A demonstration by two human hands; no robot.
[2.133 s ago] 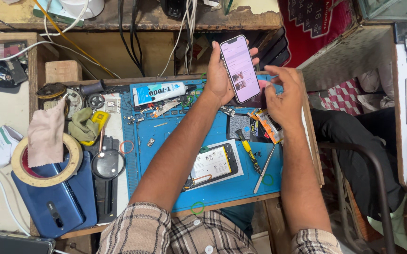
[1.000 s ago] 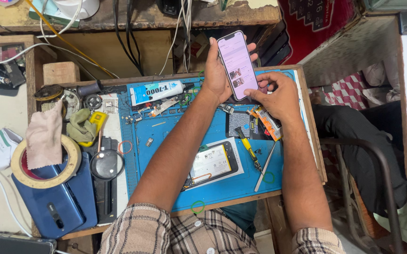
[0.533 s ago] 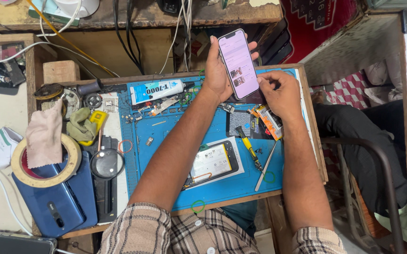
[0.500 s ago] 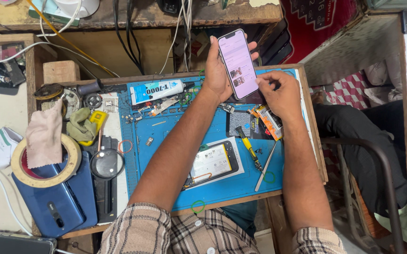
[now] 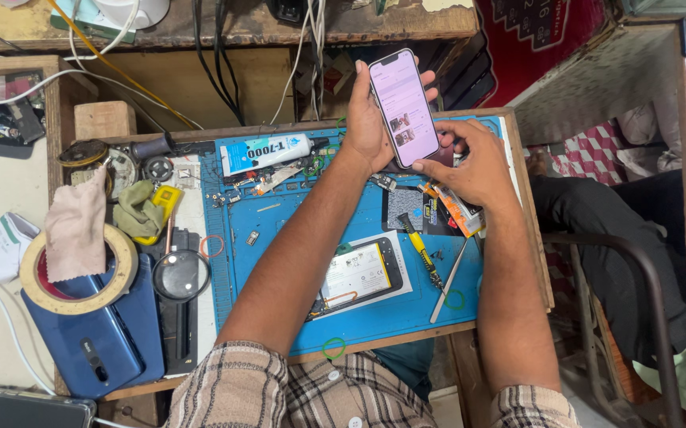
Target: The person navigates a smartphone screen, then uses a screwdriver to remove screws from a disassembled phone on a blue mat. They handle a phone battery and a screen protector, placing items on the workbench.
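Left hand (image 5: 368, 127) holds slim glossy phone (image 5: 403, 107), right hand (image 5: 470, 166) touching

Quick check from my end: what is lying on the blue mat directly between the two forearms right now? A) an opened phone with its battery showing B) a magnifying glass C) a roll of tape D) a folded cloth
A: the opened phone with its battery exposed lies on the blue mat between the forearms, while the left hand holds a lit smartphone above.

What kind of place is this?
Probably a phone repair bench. An opened phone lies on a blue mat, with a screwdriver and glue tube nearby.
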